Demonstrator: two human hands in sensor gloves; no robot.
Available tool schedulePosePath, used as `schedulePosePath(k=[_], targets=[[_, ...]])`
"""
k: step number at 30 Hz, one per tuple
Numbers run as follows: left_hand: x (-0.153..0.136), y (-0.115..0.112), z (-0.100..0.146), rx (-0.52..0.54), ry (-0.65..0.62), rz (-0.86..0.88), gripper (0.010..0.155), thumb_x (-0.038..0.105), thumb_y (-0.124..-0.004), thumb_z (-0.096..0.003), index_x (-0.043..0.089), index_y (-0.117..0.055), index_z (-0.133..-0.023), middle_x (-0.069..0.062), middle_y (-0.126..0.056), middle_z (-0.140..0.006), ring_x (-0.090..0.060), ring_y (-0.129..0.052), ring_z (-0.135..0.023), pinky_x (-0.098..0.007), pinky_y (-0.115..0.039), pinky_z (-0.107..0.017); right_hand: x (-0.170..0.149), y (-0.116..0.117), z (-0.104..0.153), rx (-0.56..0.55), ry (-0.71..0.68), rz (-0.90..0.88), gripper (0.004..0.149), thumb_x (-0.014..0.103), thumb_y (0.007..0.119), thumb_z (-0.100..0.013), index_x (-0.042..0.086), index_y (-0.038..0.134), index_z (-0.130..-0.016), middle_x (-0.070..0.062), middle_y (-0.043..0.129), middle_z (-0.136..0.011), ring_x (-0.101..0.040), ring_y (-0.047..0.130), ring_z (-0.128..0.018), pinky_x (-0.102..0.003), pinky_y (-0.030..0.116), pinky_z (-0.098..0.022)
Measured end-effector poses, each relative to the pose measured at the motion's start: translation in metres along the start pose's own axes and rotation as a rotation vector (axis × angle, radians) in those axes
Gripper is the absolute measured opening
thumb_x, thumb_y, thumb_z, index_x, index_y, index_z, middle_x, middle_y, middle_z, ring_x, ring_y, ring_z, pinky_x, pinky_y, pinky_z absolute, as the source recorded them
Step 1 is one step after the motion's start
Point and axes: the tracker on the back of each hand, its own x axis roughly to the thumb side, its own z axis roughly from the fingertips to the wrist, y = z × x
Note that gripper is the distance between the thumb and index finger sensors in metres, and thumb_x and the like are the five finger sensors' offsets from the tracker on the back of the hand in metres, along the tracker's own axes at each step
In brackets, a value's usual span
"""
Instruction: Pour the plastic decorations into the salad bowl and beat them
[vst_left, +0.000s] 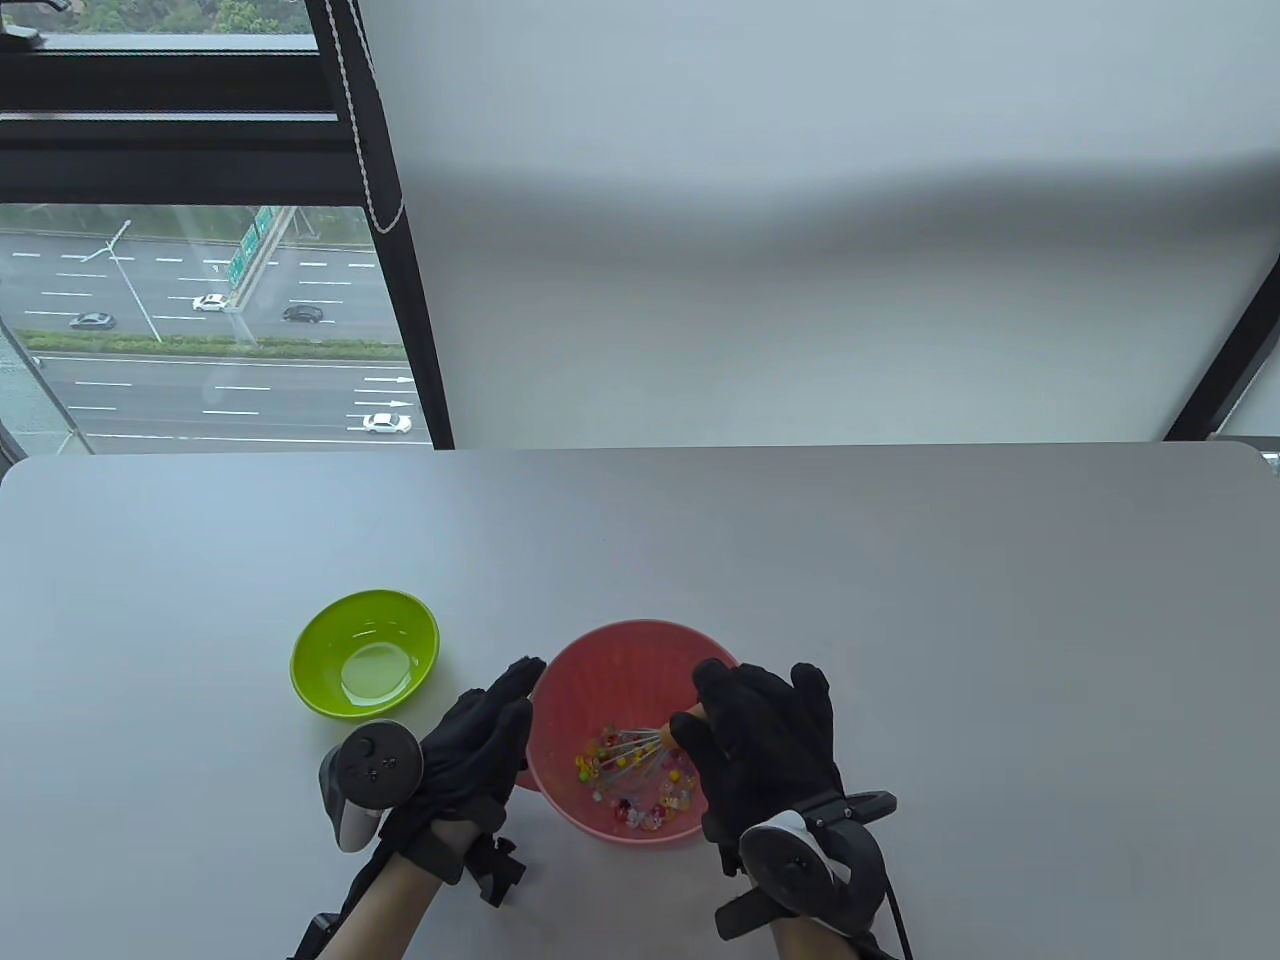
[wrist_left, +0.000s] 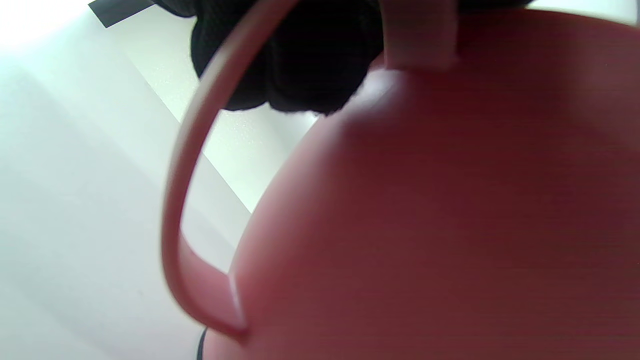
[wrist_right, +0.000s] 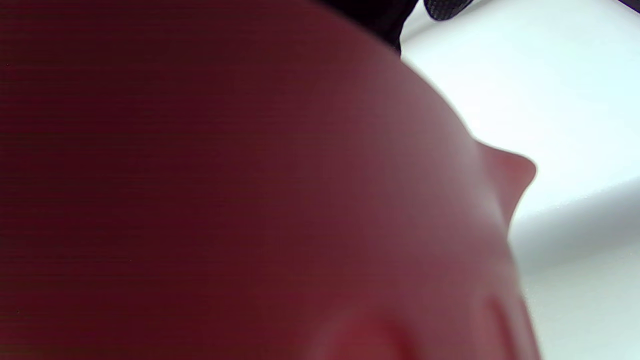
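the pouring looks done: the decorations (vst_left: 635, 785) lie in the bottom of the pink bowl (vst_left: 600, 660), and the green bowl (vst_left: 365, 653), just left of the pink bowl on the counter (vst_left: 900, 600), holds nothing. so the beating step is in hand. the right hand (vst_left: 765, 745) hangs over the pink bowl's right rim, fingers curled round the wooden handle of a whisk (vst_left: 640, 750) whose wires reach down and left into the decorations. the left hand (vst_left: 480, 740) lies with straight fingers flat against the pink bowl's left outer wall, steadying it and gripping nothing.

next, i judge, comes small circular strokes with the wires kept low, so no bead flicks over the rim, while the left hand braces the light bowl against sliding.

the decorations are tiny beads, yellow, red, pink and some clear, loosely heaped toward the near side of the pink bowl's floor. both wrist views show only its blurred pink outer wall, with a thin loop handle (wrist_left: 175, 210) on the left-hand side.
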Motion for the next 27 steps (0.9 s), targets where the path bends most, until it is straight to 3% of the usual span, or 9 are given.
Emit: schedulePosePath(k=[27], targets=[[0.000,0.000,0.000,-0.004,0.002,0.005,0.063,0.062,-0.052,-0.0586,0.027,-0.061,-0.109,0.002,-0.093,-0.060,-0.031,-0.086,-0.075,-0.059,-0.045,-0.078,-0.004,-0.011,-0.001,-0.065,-0.024,0.060,0.055,0.055,0.069,-0.060,0.039,0.050,-0.109,0.012,0.089,-0.084,-0.018,0.077,-0.089,-0.051,0.038,-0.080]])
